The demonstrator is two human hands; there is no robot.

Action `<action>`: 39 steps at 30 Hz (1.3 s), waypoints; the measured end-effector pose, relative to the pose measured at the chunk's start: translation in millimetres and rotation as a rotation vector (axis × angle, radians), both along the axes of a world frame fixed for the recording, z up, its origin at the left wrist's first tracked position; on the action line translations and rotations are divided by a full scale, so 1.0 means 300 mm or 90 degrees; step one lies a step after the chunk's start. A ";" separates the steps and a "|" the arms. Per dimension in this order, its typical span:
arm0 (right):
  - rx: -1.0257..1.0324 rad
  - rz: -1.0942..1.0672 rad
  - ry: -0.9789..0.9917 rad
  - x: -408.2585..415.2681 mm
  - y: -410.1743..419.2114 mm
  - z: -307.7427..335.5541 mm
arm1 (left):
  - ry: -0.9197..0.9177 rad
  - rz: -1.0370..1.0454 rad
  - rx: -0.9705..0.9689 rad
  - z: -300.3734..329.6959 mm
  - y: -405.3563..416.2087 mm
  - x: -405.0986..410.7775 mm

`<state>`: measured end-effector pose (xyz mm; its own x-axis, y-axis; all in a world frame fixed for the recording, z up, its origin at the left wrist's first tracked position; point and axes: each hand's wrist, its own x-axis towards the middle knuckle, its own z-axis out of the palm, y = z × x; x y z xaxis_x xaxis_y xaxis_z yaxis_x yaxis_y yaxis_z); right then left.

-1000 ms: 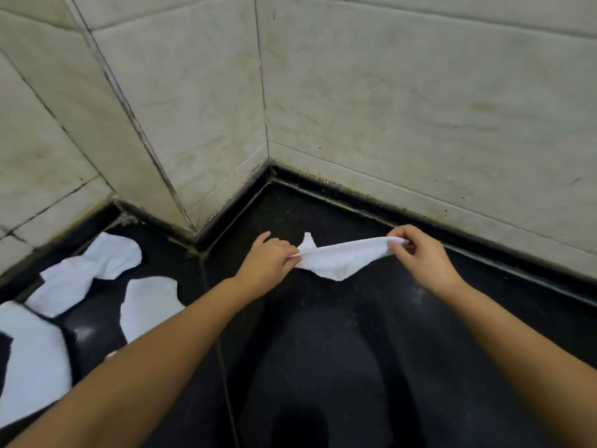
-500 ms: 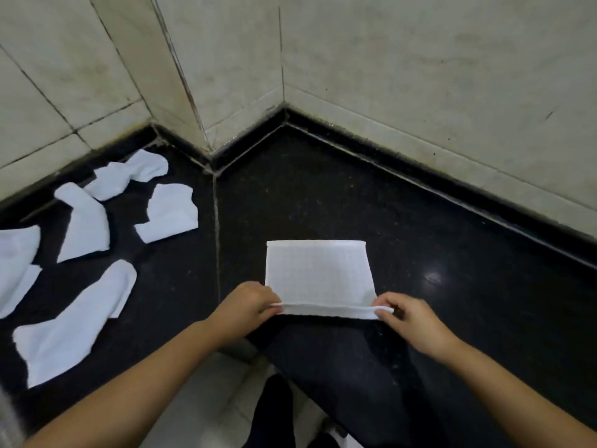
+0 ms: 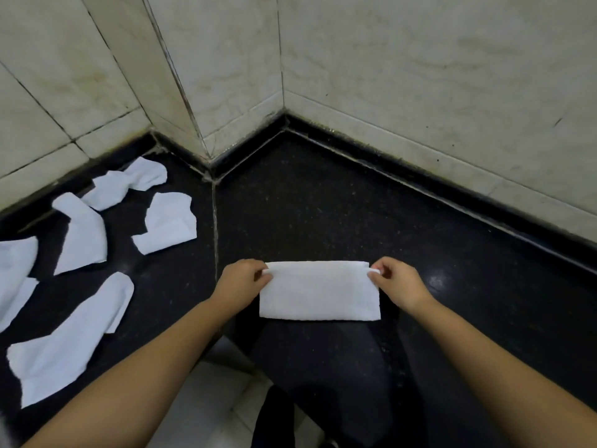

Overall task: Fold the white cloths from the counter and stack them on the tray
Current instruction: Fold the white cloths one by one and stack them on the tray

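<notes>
A white cloth, folded in half into a flat rectangle, lies on the black counter in front of me. My left hand pinches its far left corner and my right hand pinches its far right corner. Several loose, crumpled white cloths lie on the counter to the left: one long one near me, one in the middle, one behind it and one beside them. No tray is in view.
Pale tiled walls close off the counter at the back and form a jutting corner. More white cloth reaches the left edge of the picture. Light floor tiles and my dark trousers show below the counter's near edge.
The cloth went from stretched in the air, to spread flat, to folded in half. Both hands carried the near edge forward onto the far edge.
</notes>
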<state>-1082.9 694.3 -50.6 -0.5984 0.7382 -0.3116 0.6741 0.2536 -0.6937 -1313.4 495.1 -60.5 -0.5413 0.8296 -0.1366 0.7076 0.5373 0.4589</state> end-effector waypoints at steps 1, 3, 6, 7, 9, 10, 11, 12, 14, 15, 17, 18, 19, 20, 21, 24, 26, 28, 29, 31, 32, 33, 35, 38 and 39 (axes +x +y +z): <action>0.006 -0.008 -0.015 -0.029 0.011 -0.011 | 0.017 0.000 -0.014 -0.009 0.019 -0.019; 0.030 -0.016 -0.055 -0.075 0.026 -0.037 | 0.044 -0.011 -0.053 -0.023 0.052 -0.048; 0.106 -0.004 -0.157 -0.107 0.030 -0.073 | 0.069 -0.018 -0.078 -0.048 0.083 -0.070; 0.141 0.001 -0.189 -0.109 0.028 -0.082 | 0.066 -0.009 -0.081 -0.056 0.085 -0.074; 0.211 0.016 -0.234 -0.122 0.023 -0.088 | 0.053 0.032 -0.074 -0.077 0.083 -0.071; 0.247 0.039 -0.246 -0.137 0.017 -0.084 | 0.047 0.066 -0.063 -0.086 0.076 -0.065; 0.275 0.070 -0.243 -0.161 0.009 -0.075 | 0.040 0.102 -0.050 -0.092 0.066 -0.055; 0.289 0.107 -0.224 -0.196 0.000 -0.063 | 0.035 0.131 -0.037 -0.098 0.052 -0.040; 0.268 0.199 -0.167 -0.298 -0.035 -0.041 | 0.027 0.164 -0.026 -0.108 0.017 0.003; 0.241 0.252 -0.145 -0.358 -0.063 -0.035 | 0.027 0.170 -0.034 -0.110 -0.003 0.029; 0.189 0.354 -0.139 -0.472 -0.133 -0.037 | 0.060 0.165 -0.068 -0.122 -0.040 0.073; 0.177 0.396 -0.156 -0.520 -0.169 -0.045 | 0.082 0.158 -0.092 -0.137 -0.053 0.089; 0.181 0.429 -0.181 -0.557 -0.200 -0.058 | 0.095 0.147 -0.115 -0.150 -0.064 0.102; 0.195 0.450 -0.206 -0.587 -0.220 -0.071 | 0.113 0.138 -0.135 -0.156 -0.073 0.109; 0.206 0.461 -0.228 -0.607 -0.232 -0.080 | 0.136 0.139 -0.134 -0.166 -0.075 0.109; 0.186 0.473 -0.268 -0.622 -0.228 -0.078 | 0.153 0.133 -0.114 -0.155 -0.081 0.110; 0.118 0.457 -0.233 -0.605 -0.206 -0.045 | 0.079 0.144 -0.108 -0.142 -0.073 0.103; 0.019 0.382 -0.145 -0.575 -0.168 0.017 | -0.057 0.154 -0.038 -0.118 -0.052 0.079; -0.017 0.338 -0.097 -0.557 -0.142 0.059 | -0.141 0.168 0.015 -0.082 -0.031 0.061; -0.033 0.259 -0.005 -0.522 -0.080 0.149 | -0.245 0.192 0.134 0.020 0.020 0.022; -0.024 0.225 0.040 -0.504 -0.048 0.196 | -0.253 0.193 0.186 0.078 0.053 -0.002; -0.005 0.195 0.084 -0.486 -0.019 0.244 | -0.236 0.181 0.221 0.140 0.085 -0.023; 0.052 0.160 0.157 -0.449 0.019 0.338 | -0.172 0.148 0.276 0.263 0.142 -0.046; 0.113 0.154 0.235 -0.382 0.022 0.432 | -0.120 0.100 0.361 0.384 0.174 -0.029; 0.116 0.156 0.248 -0.353 0.011 0.443 | -0.109 0.082 0.372 0.401 0.161 -0.010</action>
<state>-1188.6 697.4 82.4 -0.8074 0.5830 0.0905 0.2795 0.5131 -0.8115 -1316.4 543.4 59.8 -0.6528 0.7230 0.2263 0.5437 0.2392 0.8044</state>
